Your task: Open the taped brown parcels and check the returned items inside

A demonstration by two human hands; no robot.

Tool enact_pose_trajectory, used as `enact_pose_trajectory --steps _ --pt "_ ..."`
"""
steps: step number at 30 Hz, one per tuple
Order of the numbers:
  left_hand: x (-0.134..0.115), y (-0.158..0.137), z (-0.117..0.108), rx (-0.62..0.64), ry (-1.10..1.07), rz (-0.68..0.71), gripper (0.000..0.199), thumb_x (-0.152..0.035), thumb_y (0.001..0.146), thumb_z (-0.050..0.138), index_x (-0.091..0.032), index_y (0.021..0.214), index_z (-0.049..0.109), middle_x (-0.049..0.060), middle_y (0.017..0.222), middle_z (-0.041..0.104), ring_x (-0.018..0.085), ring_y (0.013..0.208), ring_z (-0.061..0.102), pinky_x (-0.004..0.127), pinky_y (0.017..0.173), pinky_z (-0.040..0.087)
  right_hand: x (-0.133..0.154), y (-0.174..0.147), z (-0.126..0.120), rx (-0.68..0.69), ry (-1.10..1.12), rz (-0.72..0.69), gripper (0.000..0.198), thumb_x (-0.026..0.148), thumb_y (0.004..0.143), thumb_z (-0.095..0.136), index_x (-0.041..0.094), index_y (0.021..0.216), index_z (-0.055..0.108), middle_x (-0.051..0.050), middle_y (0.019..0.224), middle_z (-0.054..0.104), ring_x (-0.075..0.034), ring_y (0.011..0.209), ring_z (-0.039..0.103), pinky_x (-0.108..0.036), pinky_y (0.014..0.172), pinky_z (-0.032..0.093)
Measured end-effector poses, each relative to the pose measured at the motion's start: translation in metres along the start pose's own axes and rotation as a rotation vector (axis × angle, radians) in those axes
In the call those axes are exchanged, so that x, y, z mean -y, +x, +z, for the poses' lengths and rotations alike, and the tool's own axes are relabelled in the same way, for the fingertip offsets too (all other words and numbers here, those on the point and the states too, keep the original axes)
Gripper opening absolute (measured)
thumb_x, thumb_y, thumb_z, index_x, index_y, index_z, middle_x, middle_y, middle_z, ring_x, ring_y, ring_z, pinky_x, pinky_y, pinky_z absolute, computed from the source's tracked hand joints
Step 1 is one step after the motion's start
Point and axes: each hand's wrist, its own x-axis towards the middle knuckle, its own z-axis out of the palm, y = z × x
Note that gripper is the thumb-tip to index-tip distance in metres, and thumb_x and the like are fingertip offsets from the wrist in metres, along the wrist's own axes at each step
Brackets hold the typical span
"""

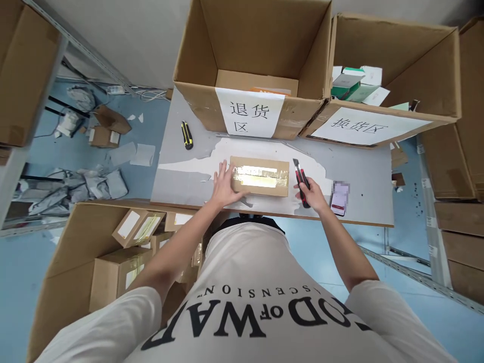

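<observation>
On the worktable (363, 166) lies a small brown cardboard box (280, 189) with shiny tape across its top. My left hand (224, 186) rests against the box's left end, fingers spread and thumb along the near edge. Just off the opposite end, my right hand (312, 194) grips a red and black utility knife (301, 184), its blade out and pointing away from me. The blade is apart from the box. A phone (340, 197) with a lit screen lies to the right of that hand.
A yellow and black utility knife (186, 135) lies at the table's left. Two big labelled cartons stand behind: the left carton (196, 103) holds something orange, the right carton (440, 113) green and white boxes. Below left, a large carton (64, 282) holds several parcels. Shelving (431, 212) flanks the right side.
</observation>
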Motion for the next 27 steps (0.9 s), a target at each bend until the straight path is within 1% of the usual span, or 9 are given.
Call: enact_pose_trajectory --steps 1,3,5,7,9,14,19,22,27 --pt "-0.007 0.011 -0.002 0.085 0.094 0.084 0.127 -0.069 0.051 0.076 -0.015 0.152 0.021 0.020 0.160 0.004 0.044 0.146 0.001 0.065 0.113 0.009 -0.005 -0.010 -0.001 0.024 -0.037 0.014 0.067 0.061 0.081 0.057 0.024 0.134 0.042 -0.005 0.095 0.067 -0.011 0.051 0.060 -0.027 0.047 0.051" --pt "-0.017 0.032 -0.004 0.231 0.250 0.192 0.140 -0.076 0.043 0.074 -0.014 0.153 0.013 0.021 0.160 -0.004 0.048 0.144 -0.008 0.070 0.109 -0.002 -0.011 -0.024 0.001 0.061 -0.067 0.032 0.076 0.059 0.083 0.054 0.028 0.147 0.028 -0.003 0.093 0.065 -0.010 0.048 0.057 -0.028 0.045 0.051" --pt "-0.022 0.045 -0.001 0.327 0.352 0.238 0.145 -0.080 0.041 0.072 -0.014 0.154 0.009 0.022 0.159 -0.005 0.050 0.143 -0.011 0.071 0.107 -0.007 -0.014 -0.032 0.003 0.088 -0.060 0.045 0.079 0.057 0.084 0.053 0.031 0.151 0.021 -0.002 0.093 0.064 -0.009 0.049 0.057 -0.027 0.045 0.051" --pt "-0.023 0.051 0.002 0.376 0.404 0.250 0.146 -0.081 0.042 0.070 -0.014 0.154 0.006 0.022 0.159 -0.005 0.049 0.143 -0.010 0.069 0.108 -0.007 -0.015 -0.036 0.006 0.099 -0.039 0.061 0.078 0.056 0.084 0.054 0.033 0.152 0.022 -0.002 0.092 0.063 -0.009 0.049 0.056 -0.026 0.045 0.051" --pt "-0.022 0.050 0.004 0.392 0.421 0.253 0.144 -0.081 0.043 0.069 -0.014 0.154 0.006 0.022 0.159 -0.003 0.047 0.144 -0.008 0.067 0.109 -0.005 -0.016 -0.037 0.006 0.109 -0.009 0.074 0.078 0.055 0.084 0.055 0.033 0.151 0.023 0.000 0.089 0.062 -0.008 0.049 0.056 -0.025 0.044 0.050" --pt "-0.021 0.046 0.003 0.386 0.406 0.249 0.142 -0.081 0.043 0.070 -0.014 0.154 0.009 0.023 0.160 0.000 0.047 0.144 -0.006 0.065 0.111 0.003 -0.012 -0.043 0.003 0.137 0.050 0.102 0.081 0.055 0.082 0.058 0.032 0.152 0.023 0.001 0.085 0.061 -0.008 0.049 0.055 -0.026 0.045 0.051" --pt "-0.023 0.044 0.003 0.378 0.385 0.243 0.140 -0.078 0.044 0.072 -0.014 0.153 0.011 0.021 0.160 0.001 0.047 0.145 -0.003 0.061 0.111 0.014 -0.001 -0.047 -0.004 0.171 0.026 0.156 0.079 0.052 0.082 0.060 0.034 0.151 0.026 0.003 0.079 0.059 -0.008 0.047 0.055 -0.024 0.042 0.049" --pt "-0.022 0.042 0.005 0.350 0.364 0.241 0.137 -0.076 0.046 0.073 -0.015 0.153 0.013 0.019 0.160 0.002 0.047 0.145 0.000 0.058 0.110 0.020 0.002 -0.048 -0.009 0.210 -0.004 0.151 0.075 0.049 0.084 0.059 0.033 0.150 0.027 0.005 0.073 0.057 -0.008 0.045 0.055 -0.024 0.043 0.048" --pt "-0.020 0.040 0.008 0.332 0.346 0.224 0.136 -0.074 0.047 0.074 -0.015 0.153 0.014 0.018 0.161 0.003 0.048 0.144 0.001 0.057 0.109 0.023 0.000 -0.046 -0.021 0.286 -0.037 0.167 0.073 0.045 0.085 0.060 0.032 0.150 0.029 0.006 0.067 0.055 -0.008 0.044 0.053 -0.023 0.042 0.046"
